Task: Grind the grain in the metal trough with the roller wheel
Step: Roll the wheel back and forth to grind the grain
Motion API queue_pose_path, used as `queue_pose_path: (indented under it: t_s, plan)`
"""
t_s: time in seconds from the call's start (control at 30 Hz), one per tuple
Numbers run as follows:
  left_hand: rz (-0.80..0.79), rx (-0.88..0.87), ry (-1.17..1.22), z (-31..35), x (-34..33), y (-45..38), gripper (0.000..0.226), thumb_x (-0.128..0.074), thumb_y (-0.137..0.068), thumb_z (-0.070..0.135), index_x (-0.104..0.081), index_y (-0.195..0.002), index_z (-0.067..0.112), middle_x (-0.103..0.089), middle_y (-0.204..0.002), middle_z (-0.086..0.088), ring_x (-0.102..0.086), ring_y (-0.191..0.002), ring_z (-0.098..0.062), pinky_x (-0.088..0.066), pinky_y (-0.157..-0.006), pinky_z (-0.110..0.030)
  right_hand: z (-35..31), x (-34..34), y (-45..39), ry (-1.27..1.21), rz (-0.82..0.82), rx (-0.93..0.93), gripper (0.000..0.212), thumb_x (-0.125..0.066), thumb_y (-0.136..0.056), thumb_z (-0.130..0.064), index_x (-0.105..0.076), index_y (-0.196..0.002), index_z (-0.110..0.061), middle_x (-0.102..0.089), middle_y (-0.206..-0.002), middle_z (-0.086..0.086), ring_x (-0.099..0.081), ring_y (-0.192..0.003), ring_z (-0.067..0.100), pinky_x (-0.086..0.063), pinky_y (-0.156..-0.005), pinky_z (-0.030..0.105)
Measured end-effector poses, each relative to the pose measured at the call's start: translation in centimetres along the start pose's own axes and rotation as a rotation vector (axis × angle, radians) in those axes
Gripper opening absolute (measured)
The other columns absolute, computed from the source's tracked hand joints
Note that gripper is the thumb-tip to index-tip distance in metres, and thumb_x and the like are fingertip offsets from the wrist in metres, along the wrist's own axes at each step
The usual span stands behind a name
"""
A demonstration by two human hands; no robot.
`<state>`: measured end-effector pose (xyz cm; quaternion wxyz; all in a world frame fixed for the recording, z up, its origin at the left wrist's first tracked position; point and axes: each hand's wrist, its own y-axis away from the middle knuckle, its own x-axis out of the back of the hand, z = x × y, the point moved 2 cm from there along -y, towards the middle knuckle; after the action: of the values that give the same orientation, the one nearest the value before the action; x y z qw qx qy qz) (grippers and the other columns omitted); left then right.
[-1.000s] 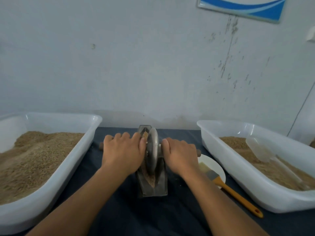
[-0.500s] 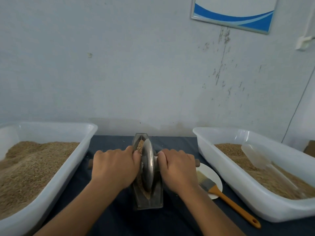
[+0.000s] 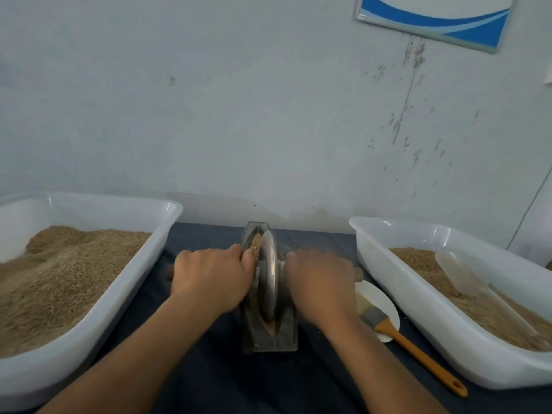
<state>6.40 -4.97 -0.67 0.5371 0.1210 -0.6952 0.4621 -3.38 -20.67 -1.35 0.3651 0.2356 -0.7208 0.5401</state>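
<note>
Tubs of grain flank the work: left tub (image 3: 89, 294) heaped, right tub (image 3: 448, 324) with a clear scoop (image 3: 466, 273) lying in it. Trough (image 3: 268, 333), grey metal, narrow, sits mid-bench (image 3: 209, 383) between them, running away from the viewer. Wheel (image 3: 268, 282), dull steel disc, stands upright in it; grain (image 3: 255, 245) piled at the far end. Left hand (image 3: 210, 282) and right hand (image 3: 321, 283) each curl over the axle handle; grip closed round it, only the handle ends show. Brush (image 3: 400, 336) partly on a plate (image 3: 385, 303). Hands motion-blurred.
</note>
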Motion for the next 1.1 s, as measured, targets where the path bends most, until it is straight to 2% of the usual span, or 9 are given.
queue_pose_path:
  t_s: [0.1, 0.23, 0.43, 0.63, 0.73, 0.87, 1.1]
  plan:
    - [0.038, 0.008, -0.043, 0.2, -0.5, -0.8, 0.038, -0.001, -0.091, 0.043, -0.034, -0.076, 0.030, -0.052, -0.068, 0.006, -0.045, -0.054, -0.014, -0.032, -0.060, -0.035, 0.4, -0.7, -0.8, 0.014, -0.038, -0.020, 0.044, -0.022, -0.104, -0.042, -0.048, -0.071, -0.029, -0.045, -0.064, -0.008, -0.043, -0.066, 0.013, -0.035, -0.076, 0.038]
    - [0.028, 0.029, -0.047, 0.2, -1.4, -2.0, 0.030, -0.017, -0.097, 0.039, -0.032, -0.074, 0.028, -0.053, -0.068, 0.004, -0.046, -0.056, -0.016, -0.035, -0.064, -0.037, 0.7, -1.8, -1.8, 0.031, -0.046, -0.024, 0.042, -0.021, -0.103, -0.040, -0.042, -0.069, -0.030, -0.045, -0.064, -0.008, -0.045, -0.066, 0.019, -0.032, -0.072, 0.039]
    - [-0.036, 0.058, 0.002, -0.3, -2.4, -3.9, 0.036, -0.012, -0.095, 0.044, -0.037, -0.075, 0.028, -0.055, -0.072, 0.001, -0.048, -0.061, -0.018, -0.036, -0.068, -0.040, 1.2, -3.2, -4.1, 0.081, -0.126, -0.041, 0.040, -0.016, -0.102, -0.039, -0.046, -0.079, -0.027, -0.048, -0.070, -0.006, -0.046, -0.067, 0.023, -0.035, -0.077, 0.042]
    - [-0.080, 0.090, 0.000, -0.6, -3.3, -5.4, 0.039, -0.015, -0.096, 0.043, -0.048, -0.085, 0.026, -0.054, -0.075, -0.001, -0.051, -0.069, -0.023, -0.037, -0.072, -0.041, 1.6, -4.1, -6.0, 0.108, -0.174, -0.055, 0.044, -0.014, -0.101, -0.041, -0.048, -0.077, -0.026, -0.047, -0.068, -0.007, -0.039, -0.060, 0.016, -0.030, -0.074, 0.041]
    - [-0.078, 0.106, 0.028, -1.0, -3.9, -6.0, 0.043, -0.013, -0.095, 0.045, -0.051, -0.091, 0.025, -0.056, -0.081, -0.004, -0.052, -0.073, -0.025, -0.037, -0.072, -0.042, 1.5, -4.4, -6.9, 0.126, -0.176, -0.048, 0.044, -0.015, -0.100, -0.040, -0.050, -0.078, -0.026, -0.045, -0.067, -0.005, -0.041, -0.063, 0.022, -0.031, -0.074, 0.041]
    - [-0.072, 0.131, 0.048, -1.1, -4.4, -6.9, 0.040, -0.013, -0.095, 0.045, -0.047, -0.094, 0.025, -0.060, -0.091, -0.007, -0.050, -0.076, -0.028, -0.036, -0.071, -0.043, 1.8, -4.9, -8.0, 0.150, -0.163, -0.036, 0.041, -0.018, -0.100, -0.041, -0.050, -0.078, -0.028, -0.049, -0.077, 0.001, -0.045, -0.073, 0.027, -0.032, -0.071, 0.040]
    - [-0.053, 0.161, 0.015, -0.9, -4.4, -7.9, 0.038, -0.015, -0.096, 0.046, -0.047, -0.094, 0.025, -0.049, -0.081, -0.006, -0.050, -0.075, -0.028, -0.036, -0.069, -0.041, 2.5, -5.9, -10.3, 0.093, -0.260, -0.036, 0.041, -0.020, -0.100, -0.042, -0.055, -0.083, -0.029, -0.054, -0.084, 0.001, -0.047, -0.074, 0.024, -0.026, -0.056, 0.033]
